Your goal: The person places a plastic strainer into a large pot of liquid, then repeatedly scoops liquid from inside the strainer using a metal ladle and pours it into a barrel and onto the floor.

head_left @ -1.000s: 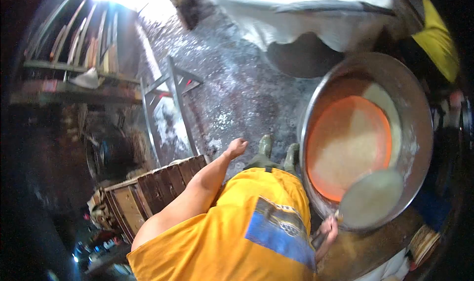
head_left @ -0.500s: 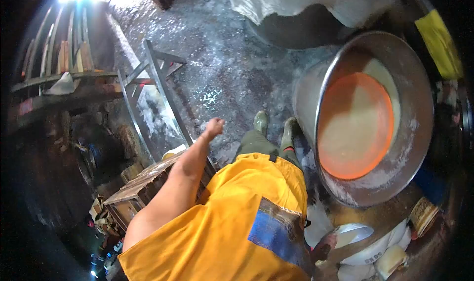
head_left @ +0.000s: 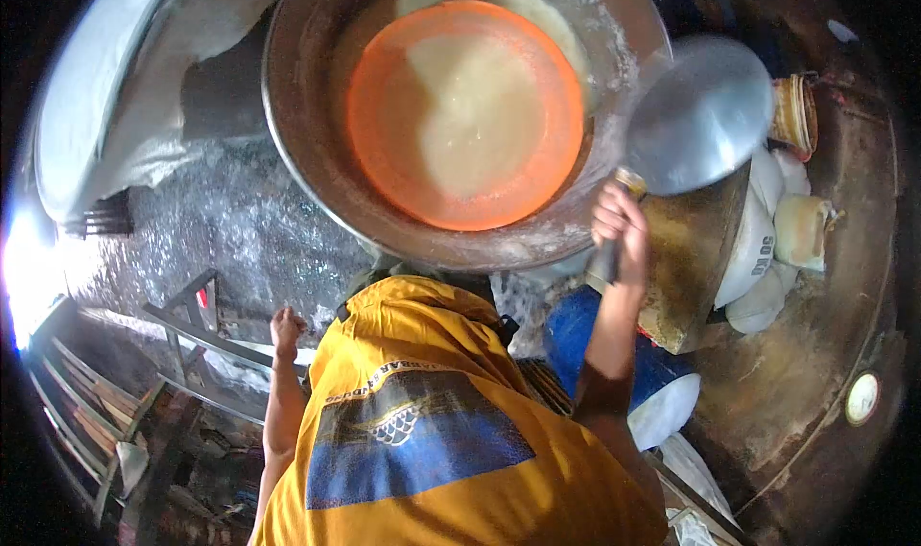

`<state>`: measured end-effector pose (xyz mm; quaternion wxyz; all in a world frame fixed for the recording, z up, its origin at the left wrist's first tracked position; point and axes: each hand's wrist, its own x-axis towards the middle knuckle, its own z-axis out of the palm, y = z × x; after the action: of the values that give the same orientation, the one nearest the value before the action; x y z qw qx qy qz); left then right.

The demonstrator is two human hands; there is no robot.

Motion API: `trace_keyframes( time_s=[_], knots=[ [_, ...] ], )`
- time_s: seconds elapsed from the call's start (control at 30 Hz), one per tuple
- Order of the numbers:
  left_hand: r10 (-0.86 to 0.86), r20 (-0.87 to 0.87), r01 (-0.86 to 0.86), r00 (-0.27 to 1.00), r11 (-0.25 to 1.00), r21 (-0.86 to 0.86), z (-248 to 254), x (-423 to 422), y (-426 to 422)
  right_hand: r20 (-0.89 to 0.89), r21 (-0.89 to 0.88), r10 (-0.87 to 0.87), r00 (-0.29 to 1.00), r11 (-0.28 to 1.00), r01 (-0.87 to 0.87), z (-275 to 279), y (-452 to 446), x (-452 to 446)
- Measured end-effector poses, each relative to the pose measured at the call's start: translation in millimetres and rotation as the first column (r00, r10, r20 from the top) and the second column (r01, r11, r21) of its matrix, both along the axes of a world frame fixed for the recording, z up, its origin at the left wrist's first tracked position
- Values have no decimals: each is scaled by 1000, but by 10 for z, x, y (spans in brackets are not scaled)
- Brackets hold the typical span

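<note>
My right hand (head_left: 622,222) is wrapped around the dark handle of a round metal pan (head_left: 705,114), slightly blurred. The pan is at the right rim of a large metal vat (head_left: 317,177). Inside the vat sits a round orange basin (head_left: 384,177) with pale, milky liquid (head_left: 475,114) in it. More pale liquid surrounds the basin's far side. My left hand (head_left: 287,332) hangs low on the left, below the vat, its fingers curled and nothing visible in them.
A blue drum (head_left: 576,330) stands to the right of my body. White sacks (head_left: 753,225) and a pale jerrycan (head_left: 801,229) lie farther right. A metal frame (head_left: 216,335) stands on the wet floor (head_left: 216,215) at left, near wooden slats (head_left: 86,388).
The view has swung right, so the vat is now in front of me. My right hand has risen with the pan from low beside my body to the vat's right rim.
</note>
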<state>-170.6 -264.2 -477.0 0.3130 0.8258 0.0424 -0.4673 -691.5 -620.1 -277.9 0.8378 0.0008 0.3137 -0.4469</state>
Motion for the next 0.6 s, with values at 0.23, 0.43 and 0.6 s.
trace_keyframes(
  time_s=[0.23, 0.43, 0.6],
  knots=[
    [-283, 38, 286, 958, 951, -119, 451, -561, -795, -878, -22, 62, 475, 985, -169, -1464, -857, 529],
    [-172, 184, 177, 968, 984, -10, 746, -778, -796, -759, 68, 6, -651, 995, -71, -2830, -1049, 331],
    [-225, 120, 197, 967, 958, 209, 736, -1143, -493, -966, 125, 55, -254, 955, -269, -3113, -939, 254]
  ],
)
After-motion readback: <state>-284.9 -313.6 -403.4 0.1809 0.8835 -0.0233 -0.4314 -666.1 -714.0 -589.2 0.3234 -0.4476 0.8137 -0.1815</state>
